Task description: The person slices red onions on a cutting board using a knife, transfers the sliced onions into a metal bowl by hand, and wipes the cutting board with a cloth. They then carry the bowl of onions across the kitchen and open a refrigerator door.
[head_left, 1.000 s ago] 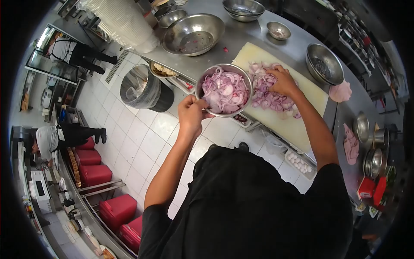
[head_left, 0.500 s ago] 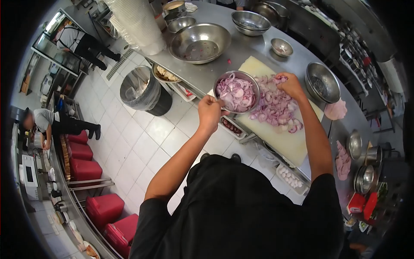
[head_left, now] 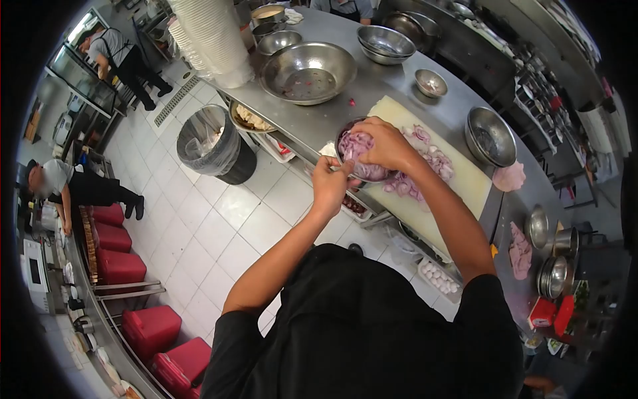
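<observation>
My left hand (head_left: 330, 187) grips the near rim of a metal bowl (head_left: 338, 147), which is tilted at the left edge of a cutting board (head_left: 468, 189). Sliced red onion (head_left: 355, 144) fills the bowl. Reaching over its far side, my right hand (head_left: 384, 143) has its fingers curled down onto the slices; the fingertips are partly hidden among them. More loose onion slices (head_left: 435, 163) lie on the pale board, just right of the bowl and under my right forearm.
A wide metal bowl (head_left: 308, 73) and a tall stack of white containers (head_left: 216, 43) stand at the counter's left. More bowls (head_left: 490, 136) sit beyond the board. A lined bin (head_left: 219, 146) is on the floor. Two people (head_left: 126, 63) work at left; another (head_left: 342, 8) is across the counter.
My right hand has moved left from the board to the bowl, carrying onion slices. The pile on the board is smaller. My left hand still holds the bowl, now slightly lower.
</observation>
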`<state>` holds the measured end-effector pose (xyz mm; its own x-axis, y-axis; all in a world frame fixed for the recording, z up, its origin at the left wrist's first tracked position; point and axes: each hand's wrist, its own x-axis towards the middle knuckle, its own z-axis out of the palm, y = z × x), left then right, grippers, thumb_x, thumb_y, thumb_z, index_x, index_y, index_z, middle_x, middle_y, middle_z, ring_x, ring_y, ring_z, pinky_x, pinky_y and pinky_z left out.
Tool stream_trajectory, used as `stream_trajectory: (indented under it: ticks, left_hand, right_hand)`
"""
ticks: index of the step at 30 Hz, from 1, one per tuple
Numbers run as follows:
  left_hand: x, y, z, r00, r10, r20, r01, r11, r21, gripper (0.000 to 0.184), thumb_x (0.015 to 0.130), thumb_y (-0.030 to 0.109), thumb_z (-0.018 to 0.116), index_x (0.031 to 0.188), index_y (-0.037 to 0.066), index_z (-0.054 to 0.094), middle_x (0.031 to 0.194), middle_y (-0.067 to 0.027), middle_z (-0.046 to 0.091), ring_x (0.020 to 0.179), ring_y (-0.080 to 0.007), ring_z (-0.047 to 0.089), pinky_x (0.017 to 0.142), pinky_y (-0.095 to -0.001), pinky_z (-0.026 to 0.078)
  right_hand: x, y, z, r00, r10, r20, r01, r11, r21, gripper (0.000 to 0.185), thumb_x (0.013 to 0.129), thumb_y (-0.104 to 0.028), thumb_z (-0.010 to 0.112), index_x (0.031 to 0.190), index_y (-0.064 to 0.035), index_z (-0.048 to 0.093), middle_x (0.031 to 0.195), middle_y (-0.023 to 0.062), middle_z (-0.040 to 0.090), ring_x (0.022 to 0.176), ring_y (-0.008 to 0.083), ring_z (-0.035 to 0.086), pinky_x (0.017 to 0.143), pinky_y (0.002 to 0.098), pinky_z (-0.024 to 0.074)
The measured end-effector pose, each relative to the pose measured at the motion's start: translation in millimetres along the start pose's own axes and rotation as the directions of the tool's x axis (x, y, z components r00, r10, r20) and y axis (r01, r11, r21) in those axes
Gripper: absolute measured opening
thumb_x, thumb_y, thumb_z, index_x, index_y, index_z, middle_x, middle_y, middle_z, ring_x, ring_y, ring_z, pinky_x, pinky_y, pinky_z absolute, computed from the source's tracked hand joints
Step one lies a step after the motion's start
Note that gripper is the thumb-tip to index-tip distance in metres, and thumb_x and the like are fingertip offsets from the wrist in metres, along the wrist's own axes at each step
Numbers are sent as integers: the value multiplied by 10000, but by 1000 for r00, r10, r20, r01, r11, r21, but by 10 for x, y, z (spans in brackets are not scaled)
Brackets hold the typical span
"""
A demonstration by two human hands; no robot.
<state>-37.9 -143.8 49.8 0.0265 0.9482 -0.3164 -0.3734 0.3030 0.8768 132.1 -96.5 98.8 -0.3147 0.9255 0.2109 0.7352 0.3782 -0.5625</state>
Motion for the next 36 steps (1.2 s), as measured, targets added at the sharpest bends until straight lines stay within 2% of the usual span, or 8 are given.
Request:
stream_trajectory:
  ticks: [4, 11, 12, 15, 19, 24, 31, 36]
  left_hand:
    - [-9, -55, -115, 999, -8, 44, 6, 999, 34, 305, 894, 125, 729, 1018, 24, 468, 751, -75, 571, 598, -178, 661, 460, -281, 498]
    - [85, -27, -242, 977, 207, 42, -211, 944, 253, 423, 869, 164, 761, 1140, -59, 524, 1122, -159, 463, 646, -200, 660, 544, -316, 549]
    - [34, 118, -222, 988, 140, 72, -156, 930, 332, 425, 903, 94, 718, 1226, -41, 478, 1017, -136, 602, 771, -167, 641, 646, -310, 596]
    - [112, 124, -201, 983, 164, 86, -182, 938, 296, 449, 863, 138, 760, 1178, -76, 522, 1164, -168, 469, 713, -192, 656, 576, -292, 575]
    - [127, 193, -146, 987, 100, 128, -141, 922, 361, 459, 887, 97, 734, 1237, -60, 482, 1150, -151, 548, 738, -191, 645, 601, -326, 591]
    - [73, 252, -132, 993, 37, 113, -73, 937, 341, 457, 882, 112, 734, 1213, -59, 470, 1169, -161, 508, 736, -213, 659, 593, -334, 594]
    - [36, 318, -93, 995, -46, 88, 26, 975, 219, 561, 888, 92, 717, 1277, -24, 329, 1131, -163, 498, 770, -248, 666, 676, -355, 605]
    - [47, 306, -137, 995, -20, 96, 2, 983, 184, 515, 899, 95, 707, 1252, -26, 352, 1113, -152, 503, 837, -241, 651, 743, -359, 606]
  right_hand:
    - [9, -207, -201, 999, 37, 1, -37, 999, -13, 390, 665, -88, 801, 1043, -42, 718, 1156, 148, 660, 1088, 336, 634, 963, 375, 495]
    - [-118, -263, -99, 988, -29, -154, 23, 999, -39, 121, 818, -27, 624, 910, -22, 702, 976, 152, 675, 922, 367, 648, 836, 440, 515]
    - [-125, -406, -147, 959, -23, -281, 27, 1000, 13, 105, 828, -23, 609, 893, -22, 692, 920, 155, 665, 879, 384, 642, 795, 448, 514]
    - [-54, -351, -22, 870, -78, -487, 85, 996, -9, 91, 822, -31, 658, 907, -2, 672, 896, 153, 669, 843, 360, 649, 751, 434, 511]
    - [-107, -262, 5, 918, -95, -386, 34, 986, -163, 115, 813, -98, 717, 876, -15, 669, 855, 127, 661, 820, 322, 641, 747, 421, 507]
    - [-85, -290, 69, 864, 62, -500, -11, 994, 105, 124, 797, -107, 711, 894, -31, 704, 867, 123, 682, 833, 351, 640, 797, 459, 509]
    - [-993, 409, -180, 695, 240, -678, -196, 970, 143, 263, 804, -158, 725, 1020, -10, 712, 995, 164, 704, 972, 324, 671, 896, 403, 510]
    - [-2388, 728, 15, 663, 446, -602, -627, 770, -121, 791, 690, -363, 865, 1340, -34, 557, 1298, 238, 565, 1237, 382, 519, 1047, 476, 409]
